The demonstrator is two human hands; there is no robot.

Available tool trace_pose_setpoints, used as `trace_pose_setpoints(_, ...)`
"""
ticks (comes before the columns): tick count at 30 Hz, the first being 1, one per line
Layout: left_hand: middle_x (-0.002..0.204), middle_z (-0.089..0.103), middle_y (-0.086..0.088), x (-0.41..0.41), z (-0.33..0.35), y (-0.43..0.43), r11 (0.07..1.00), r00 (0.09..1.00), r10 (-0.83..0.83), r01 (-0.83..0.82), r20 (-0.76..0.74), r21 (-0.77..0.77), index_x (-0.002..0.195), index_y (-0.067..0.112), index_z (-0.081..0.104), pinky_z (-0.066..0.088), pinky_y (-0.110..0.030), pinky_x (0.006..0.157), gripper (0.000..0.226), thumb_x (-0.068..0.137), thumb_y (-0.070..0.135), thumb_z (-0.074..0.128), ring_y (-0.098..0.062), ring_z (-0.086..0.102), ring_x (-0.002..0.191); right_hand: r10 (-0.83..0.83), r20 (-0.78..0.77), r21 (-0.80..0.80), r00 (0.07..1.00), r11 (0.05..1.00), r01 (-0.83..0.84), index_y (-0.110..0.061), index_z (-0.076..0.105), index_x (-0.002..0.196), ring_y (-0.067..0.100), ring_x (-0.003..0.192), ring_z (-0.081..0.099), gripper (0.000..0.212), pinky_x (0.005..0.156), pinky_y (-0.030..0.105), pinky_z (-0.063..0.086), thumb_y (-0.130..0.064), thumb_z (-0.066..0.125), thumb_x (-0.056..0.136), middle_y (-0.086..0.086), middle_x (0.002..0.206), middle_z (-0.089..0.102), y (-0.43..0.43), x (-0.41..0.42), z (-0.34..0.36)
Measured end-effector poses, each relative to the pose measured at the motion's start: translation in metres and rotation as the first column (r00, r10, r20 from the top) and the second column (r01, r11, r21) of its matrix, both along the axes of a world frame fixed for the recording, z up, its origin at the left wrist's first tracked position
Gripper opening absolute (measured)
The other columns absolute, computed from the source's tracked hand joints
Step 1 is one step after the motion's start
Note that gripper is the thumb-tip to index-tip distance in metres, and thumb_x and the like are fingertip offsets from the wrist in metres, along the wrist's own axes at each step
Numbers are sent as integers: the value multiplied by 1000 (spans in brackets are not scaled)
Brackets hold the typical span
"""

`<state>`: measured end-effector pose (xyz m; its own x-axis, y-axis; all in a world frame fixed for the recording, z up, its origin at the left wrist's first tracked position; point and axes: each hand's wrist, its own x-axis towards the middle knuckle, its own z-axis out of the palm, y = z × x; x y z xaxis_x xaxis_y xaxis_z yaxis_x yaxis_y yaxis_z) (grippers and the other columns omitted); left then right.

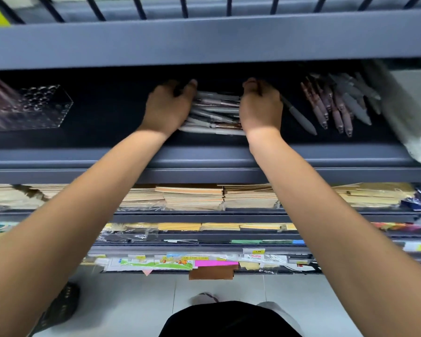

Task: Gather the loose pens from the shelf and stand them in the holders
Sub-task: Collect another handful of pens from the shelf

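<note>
Pens, slim grey and rose-brown barrels bunched sideways into a bundle, are lying on the middle deck of the shelf, squeezed between both hands; the shelf, dark grey painted metal with smooth rolled front lips, is spanning the whole view in tiers; beneath the pen deck, flat stacks of tan card-covered notebooks are sitting edge-on, some under crinkled clear wrap; at the far right a pale, frosted plastic bag is slumping against the deck's end; at the far left a clear acrylic holder, a block pierced with round holes, is standing well apart from the bundle, its left end too smeared to make out; between the bag and the right hand, scattered pens in the same greys and rose-browns are fanning out in a loose heap; the left hand is curling its fingers tightly over the bundle's left end, and the right hand is wrapping the right end likewise, knuckles up; a single grey pen is lying slantwise just beside the right hand; on the lowest rail a white label is showing red print reading "No.4734", while the yellow price tag above it is too blurred to read.
</note>
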<state>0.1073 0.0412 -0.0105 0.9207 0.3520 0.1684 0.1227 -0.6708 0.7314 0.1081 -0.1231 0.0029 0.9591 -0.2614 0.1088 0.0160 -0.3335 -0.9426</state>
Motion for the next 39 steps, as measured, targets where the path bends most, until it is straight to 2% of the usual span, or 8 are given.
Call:
trace_pose_setpoints(6, 105, 74, -2, 0, 1, -28, 977, 995, 68, -52, 75, -207, 110, 15, 74, 38, -8, 74, 27, 89, 25, 61, -16, 66, 104, -92, 12, 122, 996, 989, 89, -7, 70, 103, 34, 111, 56, 31, 90, 32, 41, -22, 43, 98, 14, 115, 67, 6, 3, 1)
trace_pose_setpoints(10, 109, 73, -3, -6, 4, -42, 990, 983, 140, -139, 121, -17, 107, 22, 74, 38, -17, 74, 24, 89, 28, 59, -23, 65, 106, -117, -7, 251, 993, 961, 115, -15, 74, 93, 25, 102, 56, 28, 83, 25, 38, -23, 47, 95, -7, 85, 63, 5, 2, 0)
trace_pose_setpoints(13, 111, 72, -8, -6, 9, -48, 980, 980, 173, -181, 101, 84, 108, 21, 71, 43, -27, 80, 25, 90, 28, 55, -32, 62, 109, -23, -38, 314, 999, 949, 34, -25, 70, 75, 23, 106, 59, 22, 96, 32, 44, -24, 55, 91, -12, 86, 63, -4, 2, 0)
trace_pose_setpoints(18, 114, 71, -8, 0, 9, -50, 976, 981, 180, -187, 66, 111, 109, 19, 70, 45, -36, 96, 27, 90, 30, 53, -32, 59, 115, 309, 186, -259, 933, 931, -257, -22, 69, 96, 9, 122, 48, 25, 105, 14, 31, -40, 73, 78, -5, 125, 54, -33, -24, -14)
trace_pose_setpoints(23, 113, 72, -7, 2, 9, -44, 986, 988, 143, -147, 63, 72, 107, 22, 73, 45, -35, 99, 27, 90, 30, 54, -30, 60, 115, 429, 173, -532, 887, 798, -283, -22, 74, 87, 18, 133, 39, 24, 114, 44, 25, -39, 80, 72, -5, 137, 52, -38, -42, -19)
trace_pose_setpoints(27, 107, 75, -3, 0, 10, -33, 997, 995, 67, -70, 76, 37, 104, 24, 76, 46, -22, 90, 25, 88, 26, 57, -25, 65, 109, 385, 226, -485, 895, 841, -239, -16, 75, 89, 21, 126, 46, 15, 109, 41, 32, -29, 76, 80, -3, 130, 56, -42, -35, -20)
trace_pose_setpoints(33, 104, 75, -4, -2, 4, -26, 998, 991, 61, -63, 120, 18, 102, 23, 77, 44, -21, 84, 25, 87, 33, 58, -26, 66, 107, 290, 150, -468, 945, 863, -191, -14, 73, 96, 13, 122, 49, 16, 99, 9, 28, -25, 71, 85, 0, 126, 57, -59, -32, -18)
trace_pose_setpoints(39, 113, 74, -4, 1, 1, -35, 999, 995, 26, -30, 97, 41, 109, 23, 74, 47, -31, 99, 29, 89, 33, 57, -26, 63, 114, 13, 250, -297, 968, 953, 64, -12, 52, 130, 27, 125, 46, 38, 104, 34, 36, -30, 47, 97, 12, 134, 51, -22, -52, -15)
